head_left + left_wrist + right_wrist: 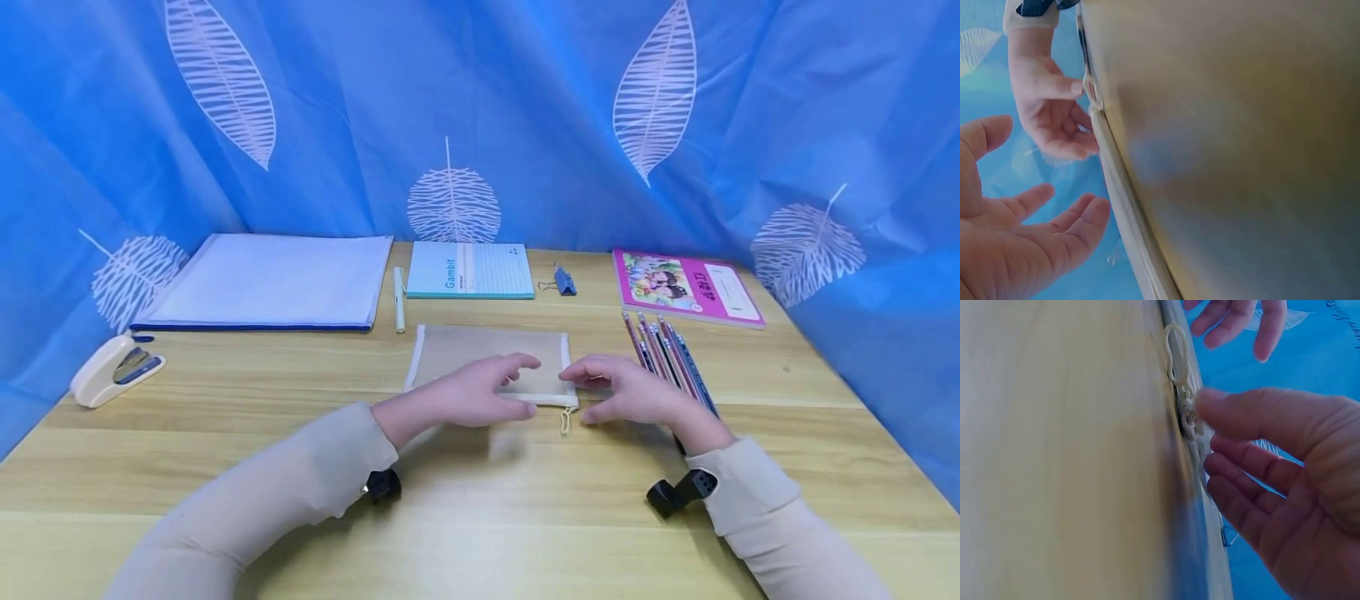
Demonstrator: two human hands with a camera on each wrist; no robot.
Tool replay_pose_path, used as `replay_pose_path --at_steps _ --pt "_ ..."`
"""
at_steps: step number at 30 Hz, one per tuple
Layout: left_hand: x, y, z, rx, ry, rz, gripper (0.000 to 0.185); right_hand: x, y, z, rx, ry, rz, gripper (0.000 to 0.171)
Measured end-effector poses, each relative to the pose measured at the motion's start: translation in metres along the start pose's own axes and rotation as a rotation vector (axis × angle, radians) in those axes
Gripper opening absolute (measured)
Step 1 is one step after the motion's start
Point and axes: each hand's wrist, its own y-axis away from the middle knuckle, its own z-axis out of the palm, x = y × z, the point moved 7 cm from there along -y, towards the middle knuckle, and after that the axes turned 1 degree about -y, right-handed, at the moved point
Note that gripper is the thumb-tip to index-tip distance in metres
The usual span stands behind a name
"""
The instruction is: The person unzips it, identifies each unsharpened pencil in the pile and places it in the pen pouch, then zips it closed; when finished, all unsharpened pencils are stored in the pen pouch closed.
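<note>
A beige zip pouch point(480, 346) with white edging lies flat at the middle of the table, its zipper along the near edge. From the zipper's right end hangs a looped cord pull point(566, 422). My left hand point(476, 392) hovers over the pouch's near edge, fingers apart and holding nothing. Beside the right corner is my right hand point(633, 393), fingers loosely bent, nothing between them. In the right wrist view the thumb point(1254, 415) overlaps the cord's knot point(1189, 415). The left wrist view shows the left fingers point(1088, 228) relaxed and spread.
Several pencils point(667, 350) lie partly under the right forearm. Behind are a pink book point(690, 287), a binder clip point(565, 281), a light-blue notebook point(468, 271) and a pen point(399, 300). At the left are a white folder-like stack point(270, 283) and a stapler point(116, 371). A blue curtain point(540, 125) encloses the table.
</note>
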Motion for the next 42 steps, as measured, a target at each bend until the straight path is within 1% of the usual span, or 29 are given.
replay_pose_path --at_steps 2,5,9,14,17,19,22,25,28,31,34,38,42 --pt "0.001 -0.003 0.006 -0.035 0.018 -0.012 0.060 0.000 -0.001 0.003 0.004 0.017 -0.011 0.047" --pt "-0.001 -0.005 0.011 -0.067 0.056 -0.054 0.055 0.000 -0.002 0.005 0.027 0.036 -0.021 0.042" --pt "-0.005 -0.006 0.012 -0.058 0.142 -0.092 0.048 -0.002 -0.004 0.007 0.068 0.056 -0.034 0.034" --pt "-0.011 -0.009 0.018 -0.012 0.274 -0.090 0.040 -0.004 -0.004 0.006 0.125 0.060 -0.025 0.017" --pt "-0.014 -0.013 0.021 0.033 0.335 -0.098 0.032 -0.002 -0.005 0.005 0.164 0.052 -0.003 0.009" --pt "-0.017 -0.016 0.022 0.073 0.367 -0.107 0.027 0.001 -0.005 0.004 0.188 0.032 0.029 0.004" --pt "-0.021 -0.020 0.023 0.140 0.419 -0.132 0.020 0.007 -0.008 0.005 0.211 -0.016 0.088 0.007" --pt "-0.024 -0.024 0.024 0.202 0.459 -0.149 0.018 0.011 -0.010 0.005 0.225 -0.087 0.162 0.012" --pt "-0.023 -0.028 0.025 0.251 0.463 -0.155 0.022 0.015 -0.011 0.004 0.239 -0.154 0.212 0.016" --pt "-0.020 -0.033 0.026 0.280 0.424 -0.154 0.027 0.017 -0.011 0.003 0.245 -0.202 0.222 0.019" --pt "-0.017 -0.038 0.026 0.286 0.378 -0.171 0.031 0.017 -0.011 0.003 0.249 -0.243 0.215 0.020" --pt "-0.015 -0.043 0.026 0.274 0.335 -0.219 0.032 0.016 -0.011 0.004 0.244 -0.292 0.207 0.023" --pt "-0.014 -0.047 0.025 0.284 0.327 -0.223 0.027 0.017 -0.012 0.006 0.240 -0.319 0.215 0.024"
